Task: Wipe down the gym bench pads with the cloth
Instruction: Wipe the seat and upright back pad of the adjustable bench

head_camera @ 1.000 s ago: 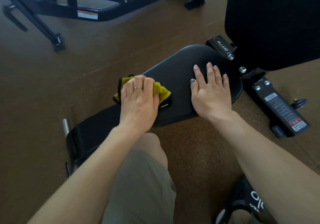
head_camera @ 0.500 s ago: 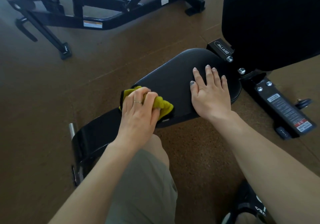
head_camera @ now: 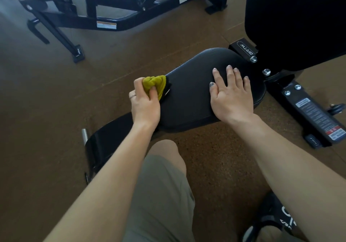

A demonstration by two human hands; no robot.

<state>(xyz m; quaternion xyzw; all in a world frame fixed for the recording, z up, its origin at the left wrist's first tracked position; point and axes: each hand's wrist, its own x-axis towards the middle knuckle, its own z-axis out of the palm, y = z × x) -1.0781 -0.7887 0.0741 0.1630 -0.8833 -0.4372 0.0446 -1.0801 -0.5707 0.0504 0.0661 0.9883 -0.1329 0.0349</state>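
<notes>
The left hand (head_camera: pixel 145 104) grips a bunched yellow cloth (head_camera: pixel 155 85), fingers and thumb curled round it. The cloth bulges out past the thumb on the far side and touches the left edge of the black seat pad (head_camera: pixel 189 95). The right hand (head_camera: pixel 231 96) lies flat on the pad's right part, fingers straight and spread. The upright back pad (head_camera: pixel 295 22) stands far right.

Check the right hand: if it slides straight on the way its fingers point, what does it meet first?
The right hand lies flat on the seat pad, fingers pointing up-frame. Straight on, it would likely run off the pad's far end and meet the black bracket under the back pad first; depth is unclear.
</notes>
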